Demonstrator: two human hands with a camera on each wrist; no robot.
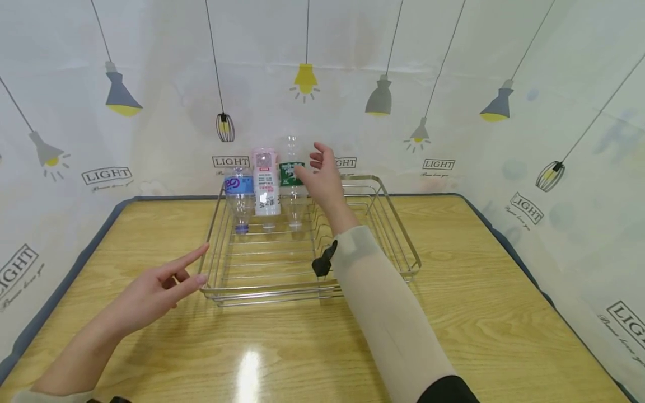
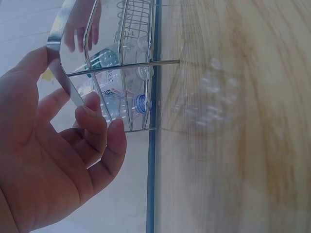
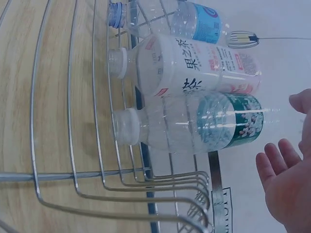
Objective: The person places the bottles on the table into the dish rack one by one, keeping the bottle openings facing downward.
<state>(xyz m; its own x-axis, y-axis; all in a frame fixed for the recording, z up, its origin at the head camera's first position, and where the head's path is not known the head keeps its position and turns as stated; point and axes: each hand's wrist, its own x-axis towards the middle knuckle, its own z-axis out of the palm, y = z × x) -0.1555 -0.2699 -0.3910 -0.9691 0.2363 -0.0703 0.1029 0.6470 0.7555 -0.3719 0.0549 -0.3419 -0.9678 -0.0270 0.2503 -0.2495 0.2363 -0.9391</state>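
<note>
Three clear plastic bottles stand cap-down, side by side, at the back left of a wire dish rack (image 1: 272, 291). The leftmost bottle (image 1: 241, 204) has a blue label and blue cap. In the middle is a bottle with a white and pink wrap (image 1: 266, 190). The third is a green-labelled bottle (image 3: 180, 121) with a whitish cap. My right hand (image 1: 325, 179) is beside its upturned base, fingers loosely bent; the right wrist view shows a gap between them. With thumb and extended index finger, my left hand (image 1: 151, 294) touches the rack's front left corner.
The rack sits on a wood-grain table (image 1: 504, 313). A row of wire dividers (image 1: 327, 226) runs through the rack, right of the bottles. Close behind stands a white backdrop (image 1: 176, 84) printed with lamps, continuing along both sides.
</note>
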